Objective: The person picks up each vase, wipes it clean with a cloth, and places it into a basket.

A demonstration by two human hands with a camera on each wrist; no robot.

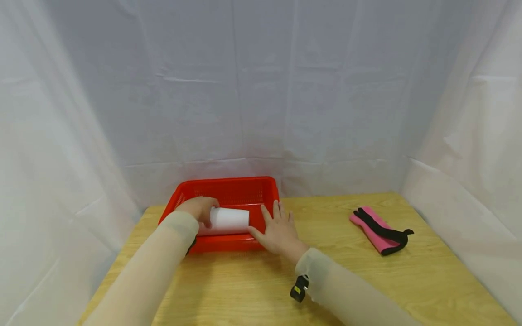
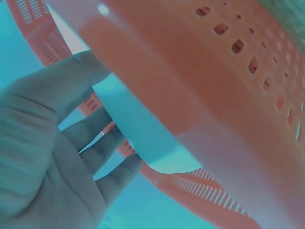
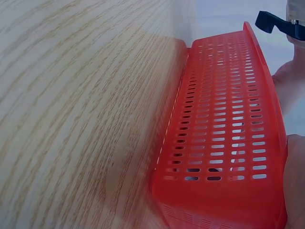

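Gripping a white paper cup (image 1: 228, 220) over the red perforated plastic basket (image 1: 240, 190), left hand (image 1: 198, 209) lowers it; right hand (image 1: 279, 231), fingers straight, steadies the rim.

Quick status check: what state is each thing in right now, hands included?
White cup: on its side in the basket, gripped.
Red basket: upright on the table, holding only the cup.
Left hand: curled round the cup.
Right hand: fingers straight, resting against the basket's right front corner.
Pink and black item: flat on the table, untouched.

Head view looks down from afar; both wrist views hug the basket (image 1: 228, 192).
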